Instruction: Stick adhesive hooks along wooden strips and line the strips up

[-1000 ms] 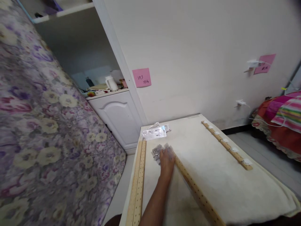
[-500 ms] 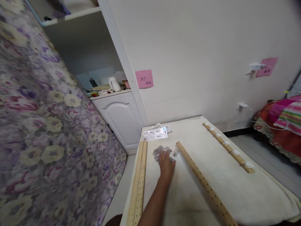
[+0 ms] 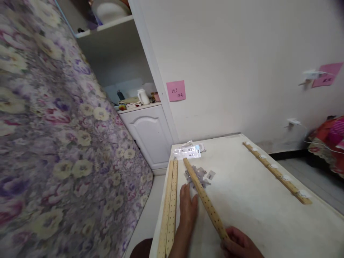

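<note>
My right hand point(image 3: 238, 243) is closed round the near part of a long wooden strip point(image 3: 206, 200) with rows of small holes. The strip slants across the table, its far end passing over a pile of small clear plastic packets point(image 3: 199, 173). My left hand point(image 3: 187, 205) is open, thumb apart from the fingers, just left of the strip; whether the thumb touches it I cannot tell. Along the table's left edge lie two more wooden strips point(image 3: 172, 200) side by side. One loose packet point(image 3: 211, 175) lies right of the pile.
Clear packaging point(image 3: 187, 152) lies at the table's far left corner. A wooden strip with white pieces along it point(image 3: 276, 172) lies near the right edge. A floral curtain point(image 3: 67, 143) hangs at the left, by a white cabinet point(image 3: 147, 139). The wall point(image 3: 228, 71) stands behind.
The perforated strip has swung left, over the packet pile, and my right hand has come into view gripping it. My left hand has drawn back from the packets. The view has shifted left.
</note>
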